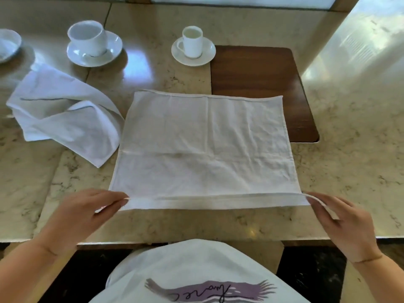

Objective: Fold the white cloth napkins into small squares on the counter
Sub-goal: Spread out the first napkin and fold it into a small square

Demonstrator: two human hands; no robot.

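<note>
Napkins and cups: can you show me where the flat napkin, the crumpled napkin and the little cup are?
flat napkin (203, 145), head view, middle of the spread cloth.
crumpled napkin (65, 110), head view, middle of the bunched cloth on the left.
little cup (192, 41), head view, side wall of the cup on its saucer.

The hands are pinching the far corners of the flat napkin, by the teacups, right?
Not quite. The head view shows the left hand and right hand pinching the near corners of the flat napkin, the edge closest to the person. The teacups stand beyond its far edge.
</note>
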